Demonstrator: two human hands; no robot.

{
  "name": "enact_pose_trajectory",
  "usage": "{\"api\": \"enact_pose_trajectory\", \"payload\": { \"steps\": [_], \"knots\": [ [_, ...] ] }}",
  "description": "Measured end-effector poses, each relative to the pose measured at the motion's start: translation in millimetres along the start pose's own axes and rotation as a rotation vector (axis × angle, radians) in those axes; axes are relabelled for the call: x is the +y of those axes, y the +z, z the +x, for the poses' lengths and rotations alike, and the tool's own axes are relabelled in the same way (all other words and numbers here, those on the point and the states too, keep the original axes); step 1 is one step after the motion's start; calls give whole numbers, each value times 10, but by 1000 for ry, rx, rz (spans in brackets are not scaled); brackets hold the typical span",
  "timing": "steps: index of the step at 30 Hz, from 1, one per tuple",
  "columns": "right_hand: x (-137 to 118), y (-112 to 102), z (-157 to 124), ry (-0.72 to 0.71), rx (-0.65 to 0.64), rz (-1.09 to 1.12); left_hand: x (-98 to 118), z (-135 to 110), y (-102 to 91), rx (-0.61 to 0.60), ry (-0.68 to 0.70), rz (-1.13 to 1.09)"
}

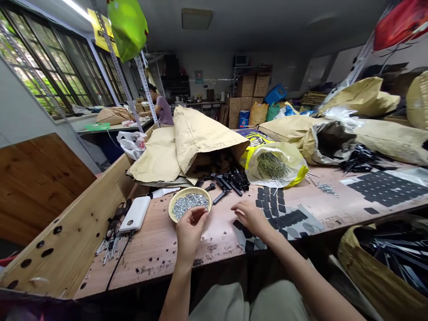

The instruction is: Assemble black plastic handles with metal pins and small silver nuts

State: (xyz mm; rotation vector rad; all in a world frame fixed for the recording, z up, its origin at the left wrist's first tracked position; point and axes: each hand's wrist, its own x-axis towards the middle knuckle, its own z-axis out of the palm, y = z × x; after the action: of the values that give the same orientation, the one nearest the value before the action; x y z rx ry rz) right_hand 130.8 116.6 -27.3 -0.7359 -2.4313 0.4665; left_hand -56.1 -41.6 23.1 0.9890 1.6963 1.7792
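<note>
My left hand (189, 232) reaches into the near rim of a shallow yellow bowl (174, 201) filled with small silver washers or nuts (189, 203); its fingertips are pinched together over them. My right hand (250, 217) rests palm down on the wooden bench beside a sheet of black square pads (277, 214), fingers curled low, and what they hold, if anything, is hidden. A heap of black plastic parts (229, 180) spills from a brown paper sack (200, 138) just behind the bowl.
A white power bank (135, 214) with a cable and several long screws (110, 245) lie to the left. A plastic bag of nails (272, 166), more sacks and pad sheets (384, 187) lie to the right. Another person (162, 107) sits at a far bench.
</note>
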Motion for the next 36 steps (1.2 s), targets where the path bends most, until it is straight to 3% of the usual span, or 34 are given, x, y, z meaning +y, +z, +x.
{"api": "enact_pose_trajectory", "payload": {
  "steps": [2,5,9,12,14,17,19,25,31,36],
  "knots": [
    [-77,232,323,-133,-2,-75,14,-43,18,32,-90,-188],
    [-130,483,616,-205,-24,-106,41,-63,38,66,-267,-496],
    [-95,556,612,-233,-56,-89,60,-83,41,95,-423,-764],
    [-70,403,385,-202,-51,-71,70,-117,71,80,-500,-905],
    [-124,222,181,-95,5,6,86,-140,126,75,-563,-976],
    [-357,-90,-133,68,149,226,121,-175,248,49,-650,-1036],
    [-564,-266,-308,64,196,297,135,-205,338,10,-673,-1049],
    [-904,-513,-589,28,238,188,130,-349,524,-143,-588,-958],
    [-965,-604,-726,-3,325,-45,131,-440,557,-136,-409,-692],
    [-981,-567,-777,17,290,-98,97,-445,560,-135,-257,-523]
  ]
}}
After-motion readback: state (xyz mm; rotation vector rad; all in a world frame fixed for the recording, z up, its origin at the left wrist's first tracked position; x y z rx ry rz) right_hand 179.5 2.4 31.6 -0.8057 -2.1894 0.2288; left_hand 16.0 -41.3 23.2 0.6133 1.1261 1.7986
